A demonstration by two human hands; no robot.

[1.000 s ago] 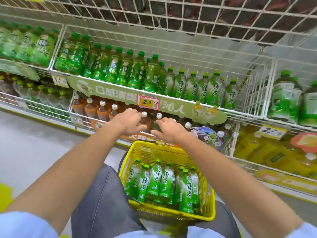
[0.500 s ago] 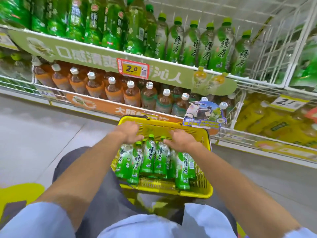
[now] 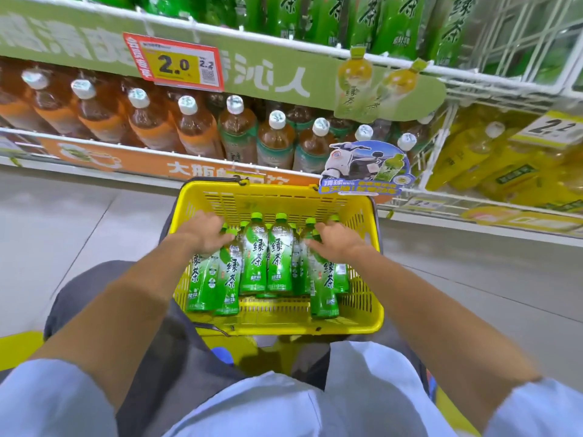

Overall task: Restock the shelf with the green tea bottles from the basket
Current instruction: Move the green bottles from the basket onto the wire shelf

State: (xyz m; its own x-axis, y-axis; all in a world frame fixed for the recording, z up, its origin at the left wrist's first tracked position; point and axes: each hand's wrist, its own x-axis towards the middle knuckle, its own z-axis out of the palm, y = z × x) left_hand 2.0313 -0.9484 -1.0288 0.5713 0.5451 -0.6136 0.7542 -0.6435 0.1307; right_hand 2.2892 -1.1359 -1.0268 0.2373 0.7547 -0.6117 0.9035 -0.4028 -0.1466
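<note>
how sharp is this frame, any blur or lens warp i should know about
Head view: green tea bottles and price tag read sharp; toward the head view's edges the banner text and yellow bottles smear; its wide lens bows the shelf rail.

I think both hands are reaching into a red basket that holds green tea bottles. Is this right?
Not quite. The head view shows the basket is yellow, not red. The rest holds: the left hand and the right hand both reach into it, among the green tea bottles.
</note>
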